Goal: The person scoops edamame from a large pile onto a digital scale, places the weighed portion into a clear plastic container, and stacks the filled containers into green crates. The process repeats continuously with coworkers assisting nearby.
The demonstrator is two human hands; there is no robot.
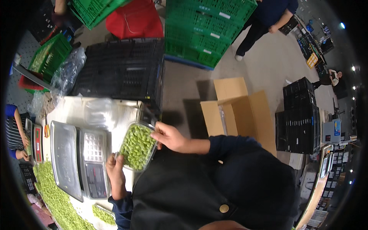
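Note:
A clear plastic tray of shelled green beans [138,146] is held between both hands, tilted above the pale tabletop. My right hand [169,137] pinches its rim at the upper right; my left hand [116,172] grips the lower left edge. Left of the tray stands a digital scale [95,165] with a keypad and a bare metal pan [65,161]. Clear plastic trays [100,113] lie above the scale. Loose green beans [54,195] are heaped along the table's lower left, and another batch of beans [104,215] lies near my left sleeve, beside a clear rim.
Black crates [120,69] border the table, with green crates [201,31] stacked beyond. An open cardboard box [238,112] stands on the floor. More black crates [299,129] are at right. A co-worker's hands [25,148] are by another scale [38,143]; another person [264,23] stands beyond.

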